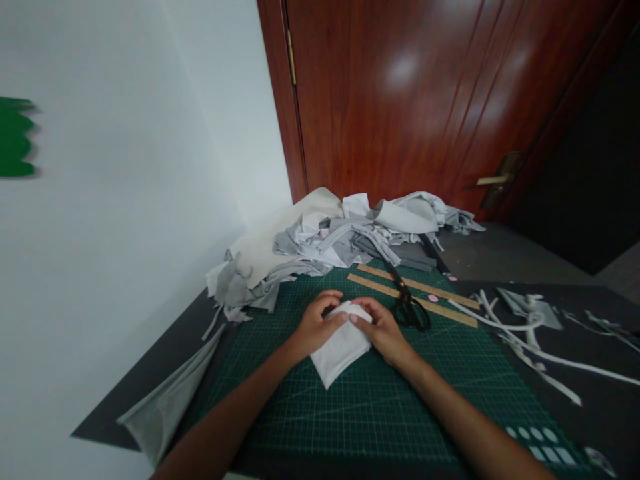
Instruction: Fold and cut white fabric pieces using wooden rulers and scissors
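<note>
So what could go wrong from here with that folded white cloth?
The folded white cloth is held near its top corner by the left hand and right hand, so its layers might shift. The black scissors lie close to the right hand; a move that way could bump them.

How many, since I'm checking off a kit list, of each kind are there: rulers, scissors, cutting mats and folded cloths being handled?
Tan rulers: 2
Black-handled scissors: 1 pair
Green cutting mat: 1
Folded white cloth: 1
Total: 5, counting the scissors as one
</note>
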### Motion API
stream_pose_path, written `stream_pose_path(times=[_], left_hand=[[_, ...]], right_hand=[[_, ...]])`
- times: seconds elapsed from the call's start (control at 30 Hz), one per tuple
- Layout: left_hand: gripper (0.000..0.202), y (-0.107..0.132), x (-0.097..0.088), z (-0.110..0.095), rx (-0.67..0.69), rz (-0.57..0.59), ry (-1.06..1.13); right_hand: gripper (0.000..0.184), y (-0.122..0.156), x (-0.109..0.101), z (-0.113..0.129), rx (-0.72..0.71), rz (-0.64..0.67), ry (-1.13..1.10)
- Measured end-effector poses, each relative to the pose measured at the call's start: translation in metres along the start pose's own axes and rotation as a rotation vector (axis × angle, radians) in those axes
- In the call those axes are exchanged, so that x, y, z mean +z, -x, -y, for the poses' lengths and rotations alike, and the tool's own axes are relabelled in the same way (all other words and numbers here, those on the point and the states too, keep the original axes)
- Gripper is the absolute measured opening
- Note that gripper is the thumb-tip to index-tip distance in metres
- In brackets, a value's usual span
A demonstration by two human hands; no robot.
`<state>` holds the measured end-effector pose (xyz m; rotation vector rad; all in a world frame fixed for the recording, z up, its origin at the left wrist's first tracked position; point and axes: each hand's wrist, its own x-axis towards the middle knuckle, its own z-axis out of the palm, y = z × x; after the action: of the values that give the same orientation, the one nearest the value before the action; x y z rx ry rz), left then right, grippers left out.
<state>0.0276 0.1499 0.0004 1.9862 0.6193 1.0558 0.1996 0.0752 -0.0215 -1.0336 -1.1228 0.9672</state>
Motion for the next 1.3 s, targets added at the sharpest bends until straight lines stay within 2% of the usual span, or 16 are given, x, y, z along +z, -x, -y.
stream_pose_path(times=[0.1,0.17,0.27,0.33,0.47,0.53,0.63,0.73,0.8,0.87,0.93,0.97,1.0,1.1,1.23,1.3], left_hand=[[0.044,-0.001,-0.005,0.000,-0.134,0.206,0.078],[0.049,-0.001,-0.007,-0.001,-0.164,0.247,0.073],[0.054,0.000,-0.005,-0.003,-0.188,0.151,0.101],[0.057,0.001,-0.002,-0.004,-0.268,0.052,0.176],[0.046,0.000,0.001,-0.002,-0.336,-0.166,0.252],[0.039,-0.003,0.000,0.001,-0.305,-0.272,0.260],[0.035,-0.009,-0.004,0.007,-0.266,-0.382,0.335],[0.036,-0.013,-0.009,0.010,-0.246,-0.466,0.423],[0.034,-0.014,-0.010,0.010,-0.238,-0.488,0.452],[0.032,-0.013,-0.010,0.008,-0.244,-0.474,0.490],[0.032,-0.011,-0.009,0.005,-0.259,-0.446,0.534],[0.032,-0.010,-0.008,0.003,-0.267,-0.431,0.552],[0.033,-0.010,-0.007,0.001,-0.276,-0.415,0.570],[0.040,-0.009,-0.004,-0.003,-0.312,-0.372,0.656],[0.077,-0.007,-0.002,-0.005,-0.388,-0.354,0.759],[0.086,-0.005,-0.002,-0.004,-0.474,-0.288,0.719]], right_hand=[[0.033,-0.003,-0.003,0.000,-0.003,0.013,-0.011],[0.041,-0.006,-0.006,0.000,-0.015,-0.011,-0.058],[0.039,-0.009,-0.011,0.000,-0.016,-0.063,-0.012],[0.033,-0.009,-0.013,0.000,-0.033,-0.089,0.110],[0.029,-0.002,-0.015,0.016,-0.213,-0.097,0.260],[0.025,0.007,-0.013,0.032,-0.298,-0.038,0.290],[0.019,0.024,-0.007,0.055,-0.306,0.142,0.351],[0.018,0.034,-0.002,0.060,-0.168,0.490,0.346],[0.025,0.033,0.000,0.049,-0.089,0.570,0.374],[0.034,0.028,0.004,0.031,-0.088,0.387,0.410],[0.030,0.021,0.007,0.013,-0.102,0.024,0.401],[0.028,0.018,0.008,0.005,-0.102,-0.117,0.398],[0.035,0.015,0.009,-0.001,-0.110,-0.190,0.409],[0.033,0.011,0.008,-0.006,-0.107,-0.150,0.429],[0.037,0.011,0.005,0.005,-0.013,-0.050,0.205],[0.039,0.012,0.004,0.011,0.031,-0.054,0.099]])
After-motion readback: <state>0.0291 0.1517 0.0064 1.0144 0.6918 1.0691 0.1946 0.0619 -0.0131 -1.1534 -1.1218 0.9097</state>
